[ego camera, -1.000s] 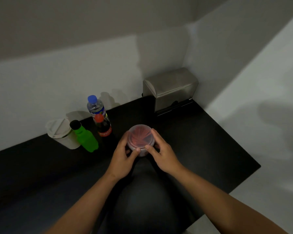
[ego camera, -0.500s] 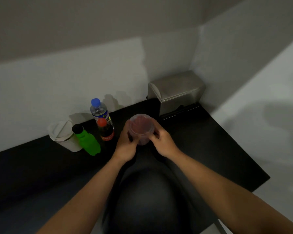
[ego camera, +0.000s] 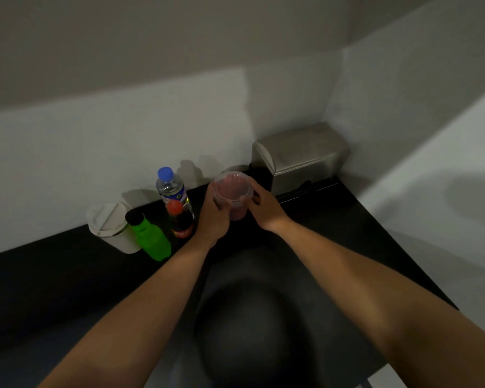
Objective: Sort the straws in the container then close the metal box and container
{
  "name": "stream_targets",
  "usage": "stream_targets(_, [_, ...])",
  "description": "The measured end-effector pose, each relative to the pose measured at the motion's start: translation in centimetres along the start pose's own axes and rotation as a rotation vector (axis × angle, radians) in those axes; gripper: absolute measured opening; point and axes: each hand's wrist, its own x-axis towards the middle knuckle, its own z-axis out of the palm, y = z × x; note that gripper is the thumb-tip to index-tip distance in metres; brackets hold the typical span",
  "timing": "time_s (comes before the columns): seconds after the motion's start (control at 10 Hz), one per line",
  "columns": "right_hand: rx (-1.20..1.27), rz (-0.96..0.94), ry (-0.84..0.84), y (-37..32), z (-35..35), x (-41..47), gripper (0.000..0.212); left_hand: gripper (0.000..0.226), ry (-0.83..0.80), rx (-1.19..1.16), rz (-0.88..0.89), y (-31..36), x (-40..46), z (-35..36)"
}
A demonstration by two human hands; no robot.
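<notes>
A clear round plastic container (ego camera: 233,191) with red straws inside and a lid on top is held between both hands over the black counter (ego camera: 333,233). My left hand (ego camera: 213,217) wraps its left side and my right hand (ego camera: 265,204) grips its right side. Whether the container rests on the counter or is lifted is hard to tell. The metal box (ego camera: 300,158) stands at the back right corner against the wall, with its lid down.
Left of the container stand a water bottle with a blue cap (ego camera: 170,184), a small cola bottle with a red cap (ego camera: 181,219), a green bottle (ego camera: 149,239) and a white lidded cup (ego camera: 111,226). Walls close in behind and to the right.
Both hands have carried the container away from me toward the back of the counter, closer to the metal box and the bottles. The camera view has tilted up slightly.
</notes>
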Motion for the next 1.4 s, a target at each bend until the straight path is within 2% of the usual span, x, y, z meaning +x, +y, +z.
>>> stream_targets(0.2, [-0.045,-0.006,-0.006,-0.6,-0.2,1.6,0.052,0.038,0.028,0.001,-0.014,0.0,1.7,0.3])
stream_targets(0.6, [0.002,-0.038,-0.024,-1.1,-0.5,1.9,0.050,0.039,0.032,-0.052,-0.012,0.1,2.5,0.3])
stream_targets(1.1, [0.004,-0.056,-0.071,-1.0,-0.8,2.5,0.047,0.035,0.028,-0.012,-0.002,-0.2,3.2,0.4])
stream_targets(1.2, [-0.036,-0.015,-0.052,-1.3,-1.2,2.3,0.053,0.032,0.038,0.019,0.008,0.1,3.0,0.3])
stream_targets(1.3, [-0.078,0.050,-0.052,-1.1,-1.5,2.6,0.077,0.032,0.055,0.013,0.060,0.2,2.8,0.3])
stream_targets(1.4, [-0.064,0.074,-0.044,-1.5,-1.7,2.4,0.081,0.052,0.059,0.062,0.048,0.6,2.3,0.4])
